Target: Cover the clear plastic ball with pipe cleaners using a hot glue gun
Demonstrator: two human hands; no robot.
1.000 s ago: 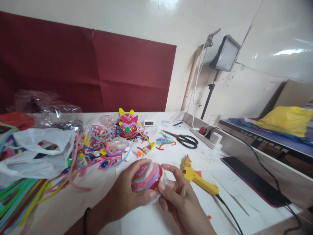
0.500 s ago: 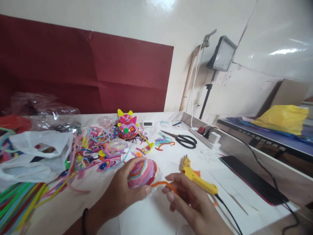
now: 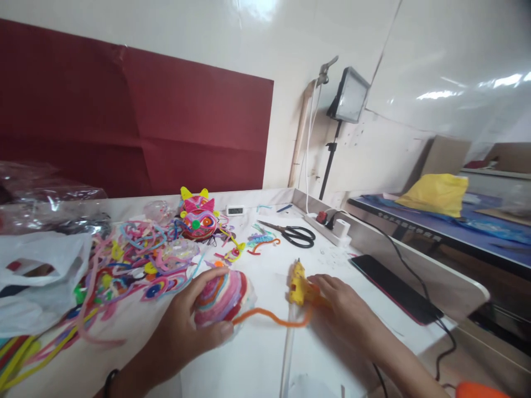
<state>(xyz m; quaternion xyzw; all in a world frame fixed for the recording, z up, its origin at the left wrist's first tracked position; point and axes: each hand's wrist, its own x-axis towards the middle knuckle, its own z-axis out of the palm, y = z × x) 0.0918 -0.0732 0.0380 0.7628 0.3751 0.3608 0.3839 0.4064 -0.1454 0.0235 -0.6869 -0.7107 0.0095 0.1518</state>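
My left hand (image 3: 182,329) is closed around a rounded piece (image 3: 226,297) covered in pink, red, blue and orange stripes of fuzzy stem. An orange pipe cleaner (image 3: 271,317) runs from this piece, near my thumb, in a wavy line to the right. My right hand (image 3: 342,307) is wrapped round the handle of a yellow glue gun (image 3: 297,286), its nozzle pointing away from me. A clear glue stick (image 3: 287,354) sticks out of the gun's back end. The handle is mostly hidden by my fingers.
Black scissors (image 3: 296,235) lie beyond the glue gun, near a white power strip (image 3: 332,229). A phone (image 3: 396,287) rests at right. Colourful pipe cleaner pieces (image 3: 136,265) and a plastic bag (image 3: 45,276) crowd the left. A finished-looking decorated mask (image 3: 199,218) stands behind.
My right hand has let go of the orange pipe cleaner's free end and moved right onto the glue gun, which has turned. The view has swung right; my left hand keeps the striped piece.
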